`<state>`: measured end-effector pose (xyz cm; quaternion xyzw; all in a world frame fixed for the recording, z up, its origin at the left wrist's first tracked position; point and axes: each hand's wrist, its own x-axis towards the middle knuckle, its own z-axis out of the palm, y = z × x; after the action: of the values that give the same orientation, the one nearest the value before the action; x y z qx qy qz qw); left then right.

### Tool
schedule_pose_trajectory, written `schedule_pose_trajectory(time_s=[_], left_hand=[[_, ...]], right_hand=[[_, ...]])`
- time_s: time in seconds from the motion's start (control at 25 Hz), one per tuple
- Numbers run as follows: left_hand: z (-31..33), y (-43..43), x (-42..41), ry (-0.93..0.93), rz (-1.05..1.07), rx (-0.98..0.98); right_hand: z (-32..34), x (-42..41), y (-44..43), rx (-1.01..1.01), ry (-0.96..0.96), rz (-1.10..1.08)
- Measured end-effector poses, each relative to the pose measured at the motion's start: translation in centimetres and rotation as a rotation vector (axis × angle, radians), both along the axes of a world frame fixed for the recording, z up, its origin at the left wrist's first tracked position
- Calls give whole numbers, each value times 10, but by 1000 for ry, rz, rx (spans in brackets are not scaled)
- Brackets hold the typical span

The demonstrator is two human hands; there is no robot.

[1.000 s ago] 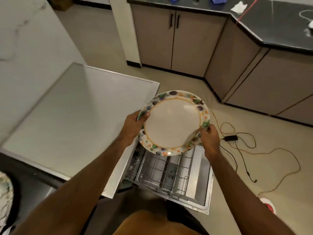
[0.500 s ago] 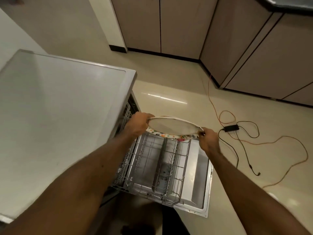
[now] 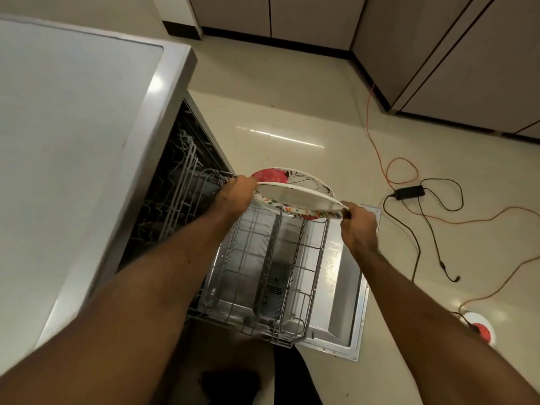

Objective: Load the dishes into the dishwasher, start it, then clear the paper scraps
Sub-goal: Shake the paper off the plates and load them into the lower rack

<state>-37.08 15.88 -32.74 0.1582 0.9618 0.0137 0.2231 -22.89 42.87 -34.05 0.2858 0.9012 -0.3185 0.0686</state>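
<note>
A white plate with a colourful patterned rim (image 3: pixel 298 197) is held nearly edge-on over the far end of the pulled-out lower rack (image 3: pixel 263 273) of the open dishwasher (image 3: pixel 187 176). My left hand (image 3: pixel 236 194) grips its left rim and my right hand (image 3: pixel 358 226) pinches its right rim. Just behind it a second plate with a red flower (image 3: pixel 277 176) stands in the rack. The rest of the wire rack holds no dishes.
The dishwasher door (image 3: pixel 347 290) lies open flat on the floor. A grey worktop (image 3: pixel 73 127) fills the left. Orange and black cables with a black adapter (image 3: pixel 409 192) trail over the floor at right, near a red and white round object (image 3: pixel 479 331). Cabinets (image 3: pixel 438 54) stand behind.
The plate has gone from facing me, to tilted edge-on, and lower towards the rack. My view has dropped towards the dishwasher, and the red-flower plate has come into sight behind it.
</note>
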Motion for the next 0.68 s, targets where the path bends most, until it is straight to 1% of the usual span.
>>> schedule_pose_trajectory(time_s=[0.24, 0.32, 0.52, 0.68], left_hand=[[-41, -7, -1, 30, -13, -20], [-48, -3, -4, 23, -21, -64], [-58, 7, -10, -98, 100, -85], [-67, 8, -15, -122, 156, -87]], right_hand=[[-28, -5, -2, -17, -51, -26], [-34, -9, -4, -1, -66, -39], [-47, -23, -4, -6, -118, -73], [-62, -29, -4, -10, -156, -57]])
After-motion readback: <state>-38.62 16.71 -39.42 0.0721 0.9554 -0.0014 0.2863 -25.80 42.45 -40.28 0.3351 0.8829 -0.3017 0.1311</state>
